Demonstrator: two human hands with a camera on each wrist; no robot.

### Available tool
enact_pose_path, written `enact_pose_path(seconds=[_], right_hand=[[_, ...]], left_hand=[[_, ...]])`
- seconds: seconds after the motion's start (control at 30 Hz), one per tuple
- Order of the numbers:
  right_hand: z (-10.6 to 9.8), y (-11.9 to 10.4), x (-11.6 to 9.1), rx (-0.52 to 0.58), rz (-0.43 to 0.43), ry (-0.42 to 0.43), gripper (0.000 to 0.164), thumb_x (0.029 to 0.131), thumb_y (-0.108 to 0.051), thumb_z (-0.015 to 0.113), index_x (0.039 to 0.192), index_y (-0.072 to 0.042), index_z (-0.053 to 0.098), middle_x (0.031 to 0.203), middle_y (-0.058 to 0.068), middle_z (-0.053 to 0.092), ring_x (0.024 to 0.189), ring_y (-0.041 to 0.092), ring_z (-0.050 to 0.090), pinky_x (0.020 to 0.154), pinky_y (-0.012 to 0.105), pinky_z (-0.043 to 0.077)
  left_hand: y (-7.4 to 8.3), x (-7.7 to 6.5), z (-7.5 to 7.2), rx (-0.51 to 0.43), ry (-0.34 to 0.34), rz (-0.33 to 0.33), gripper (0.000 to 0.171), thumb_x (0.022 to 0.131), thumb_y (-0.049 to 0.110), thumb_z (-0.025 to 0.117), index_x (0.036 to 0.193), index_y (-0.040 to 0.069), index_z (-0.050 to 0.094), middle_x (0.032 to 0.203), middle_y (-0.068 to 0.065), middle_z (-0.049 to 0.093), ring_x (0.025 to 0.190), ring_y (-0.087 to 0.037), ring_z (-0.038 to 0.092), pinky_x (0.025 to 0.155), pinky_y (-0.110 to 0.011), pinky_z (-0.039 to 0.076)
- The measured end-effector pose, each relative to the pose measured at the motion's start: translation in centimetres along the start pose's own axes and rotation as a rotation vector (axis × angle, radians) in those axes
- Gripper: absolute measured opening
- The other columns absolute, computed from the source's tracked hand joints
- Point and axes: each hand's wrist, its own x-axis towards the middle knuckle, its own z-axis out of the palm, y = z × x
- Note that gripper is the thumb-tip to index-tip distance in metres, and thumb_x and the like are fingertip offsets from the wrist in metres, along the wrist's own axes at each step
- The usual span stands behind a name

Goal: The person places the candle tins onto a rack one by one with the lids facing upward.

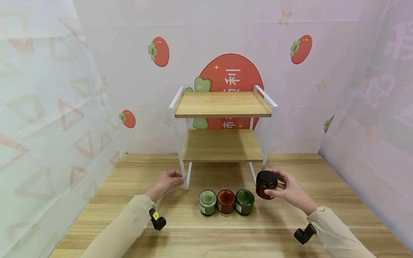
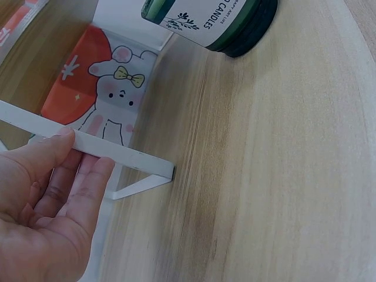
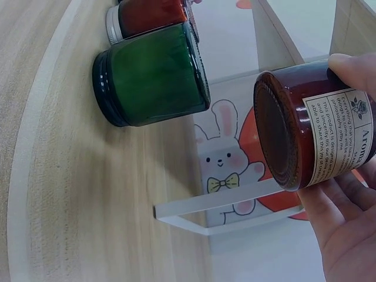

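My right hand grips an amber-brown candle jar with a black lid on top, held above the table beside the shelf's right leg. Its paper label and glass base show in the right wrist view. With thumb and fingers, my left hand pinches the white left leg of a two-tier shelf near its foot. Between the hands, three candle jars stand lid-down in a row: a pale green jar, a red-brown jar and a dark green jar.
The shelf has a wooden top board with white side rails and a lower wooden board. It stands on a wood-grain table. Behind it hangs a pale printed backdrop, with similar cloth at both sides.
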Motion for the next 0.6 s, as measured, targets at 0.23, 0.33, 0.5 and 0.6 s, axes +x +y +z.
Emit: enact_pose_path(seconds=[0.23,0.33,0.5,0.6], right_hand=[[0.0,-0.5,0.0,-0.018,-0.018,0.013,0.064,0.079,-0.002,0.078,0.132,0.010,0.044,0.130,0.030,0.048,0.105,-0.010,0.054,0.091,0.009,0.047],[0.0,-0.7,0.1,-0.003,-0.024,0.014,0.064,0.078,0.000,0.078,0.132,0.011,0.044,0.129,0.031,0.048,0.105,-0.010,0.054,0.090,0.010,0.049],[-0.1,-1.0,0.2,0.023,-0.041,0.011,0.064,0.078,0.002,0.077,0.132,0.011,0.044,0.128,0.029,0.048,0.105,-0.008,0.055,0.089,0.012,0.051],[-0.1,-1.1,0.3,0.021,-0.053,0.010,0.063,0.078,0.002,0.077,0.131,0.012,0.044,0.129,0.028,0.047,0.105,-0.008,0.056,0.089,0.011,0.050]], left_hand=[[0.0,0.1,0.0,0.001,-0.004,0.001,0.009,0.093,-0.003,0.059,0.100,-0.003,0.054,0.096,-0.005,0.059,0.104,-0.025,0.062,0.093,-0.033,0.056],[0.0,0.1,0.0,0.002,-0.004,0.000,0.009,0.093,-0.003,0.059,0.100,-0.003,0.054,0.096,-0.005,0.059,0.104,-0.026,0.062,0.092,-0.032,0.056],[0.0,0.1,0.0,0.003,-0.004,-0.003,0.008,0.093,-0.002,0.060,0.099,-0.002,0.054,0.095,-0.004,0.059,0.103,-0.026,0.062,0.091,-0.031,0.057],[0.0,0.0,0.0,0.004,-0.006,-0.002,0.008,0.093,-0.002,0.060,0.099,-0.002,0.055,0.095,-0.005,0.060,0.102,-0.025,0.062,0.091,-0.032,0.057]])
